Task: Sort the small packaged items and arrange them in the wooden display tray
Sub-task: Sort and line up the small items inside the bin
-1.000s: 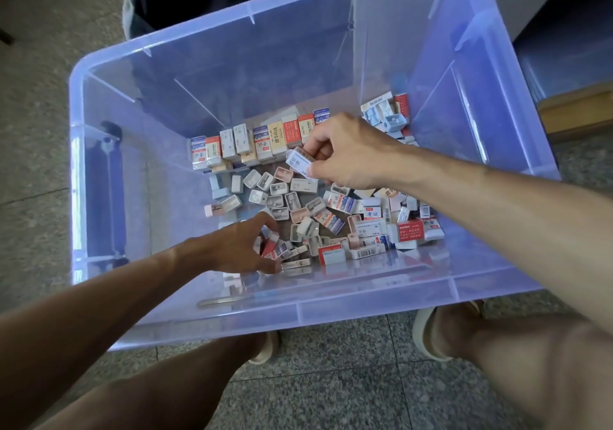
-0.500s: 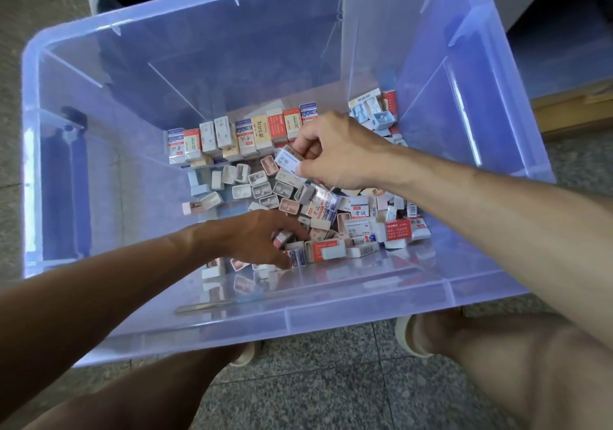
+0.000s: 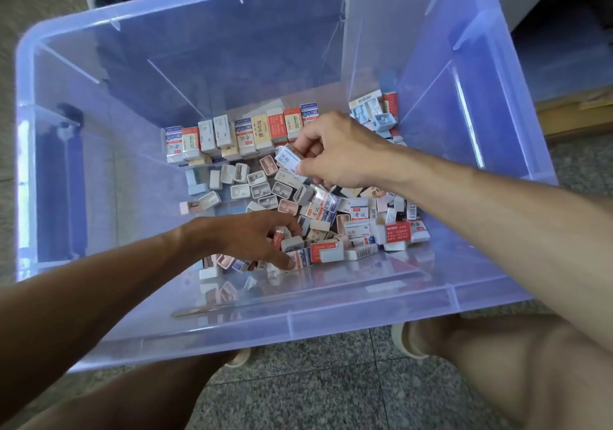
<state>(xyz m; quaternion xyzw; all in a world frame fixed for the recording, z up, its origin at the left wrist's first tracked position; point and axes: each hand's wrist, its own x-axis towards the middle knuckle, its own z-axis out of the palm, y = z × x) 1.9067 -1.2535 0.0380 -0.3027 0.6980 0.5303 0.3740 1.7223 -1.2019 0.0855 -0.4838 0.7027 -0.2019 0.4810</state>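
A translucent blue plastic bin holds a loose pile of small packaged erasers and sharpeners. A row of upright erasers lines its back wall. My right hand hovers over the pile and pinches a small blue-and-white packaged eraser in its fingertips. My left hand reaches into the near side of the pile, with its fingers curled around a small red-and-pink item. Part of that item is hidden by my fingers.
The bin sits on a speckled stone floor between my legs. A wooden edge shows past the bin's right wall. A cluster of light-blue sharpeners fills the bin's back right corner. The left half of the bin floor is bare.
My left hand has slid to the right, deeper into the near side of the pile. My right hand has stayed over the pile with the same eraser.
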